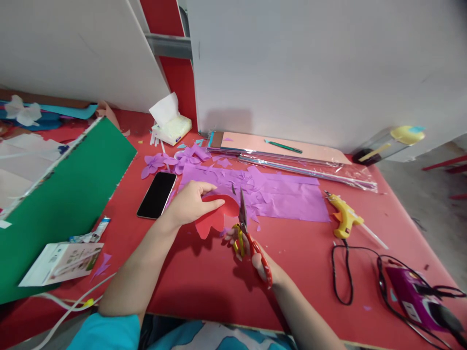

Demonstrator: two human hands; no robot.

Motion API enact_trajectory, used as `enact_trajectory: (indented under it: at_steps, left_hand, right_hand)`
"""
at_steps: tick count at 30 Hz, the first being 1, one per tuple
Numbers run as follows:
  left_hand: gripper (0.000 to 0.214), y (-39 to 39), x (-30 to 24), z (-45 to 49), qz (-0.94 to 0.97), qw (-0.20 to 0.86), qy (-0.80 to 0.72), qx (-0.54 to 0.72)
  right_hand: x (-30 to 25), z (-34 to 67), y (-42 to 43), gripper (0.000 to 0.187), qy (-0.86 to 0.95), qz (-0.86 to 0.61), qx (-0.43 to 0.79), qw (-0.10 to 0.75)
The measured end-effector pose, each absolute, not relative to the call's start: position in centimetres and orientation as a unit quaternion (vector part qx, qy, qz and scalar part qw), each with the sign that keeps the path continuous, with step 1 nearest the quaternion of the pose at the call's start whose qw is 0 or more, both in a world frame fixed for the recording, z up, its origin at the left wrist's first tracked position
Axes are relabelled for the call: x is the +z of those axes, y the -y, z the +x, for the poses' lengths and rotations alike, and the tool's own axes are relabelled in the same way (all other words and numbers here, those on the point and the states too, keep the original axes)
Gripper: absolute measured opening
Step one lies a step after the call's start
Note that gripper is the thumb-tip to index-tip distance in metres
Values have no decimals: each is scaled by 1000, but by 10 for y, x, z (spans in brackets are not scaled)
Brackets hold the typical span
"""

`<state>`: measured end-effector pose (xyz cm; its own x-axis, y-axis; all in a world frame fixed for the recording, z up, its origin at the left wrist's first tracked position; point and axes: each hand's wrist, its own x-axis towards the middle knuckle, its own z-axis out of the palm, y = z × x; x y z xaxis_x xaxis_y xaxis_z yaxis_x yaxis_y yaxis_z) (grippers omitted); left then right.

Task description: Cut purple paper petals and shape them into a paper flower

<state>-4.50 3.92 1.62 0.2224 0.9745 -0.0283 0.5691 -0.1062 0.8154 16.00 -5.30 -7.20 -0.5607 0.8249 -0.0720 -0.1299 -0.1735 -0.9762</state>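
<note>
My left hand [193, 201] pinches a piece of red paper [209, 223] between thumb and fingers; its lower edge is cut into rounded, petal-like lobes. In my right hand [255, 255] is a pair of scissors [243, 214] with one red and one yellow handle. Their blades stand apart and point away from me, just right of the red paper. Beyond both hands lies a sheet of purple paper [292, 194] with several cut purple pieces on it. A black-screened phone [157, 195] rests left of my left hand.
Purple paper flowers [153, 164] and a tissue pack [173, 129] sit at the back left. A green board [73, 209] leans at left. At right are a yellow glue gun [345, 216], its black cord and a purple box [416, 296]. Wrapped paper sheets [284, 148] carry a green pen [283, 146].
</note>
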Motion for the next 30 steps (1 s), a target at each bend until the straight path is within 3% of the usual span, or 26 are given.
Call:
enact_trajectory:
  at_steps: [30]
  left_hand:
    - [29, -32, 19, -27, 686, 336, -578, 286]
  right_hand:
    - [-71, 157, 52, 80, 518, -348, 686, 374]
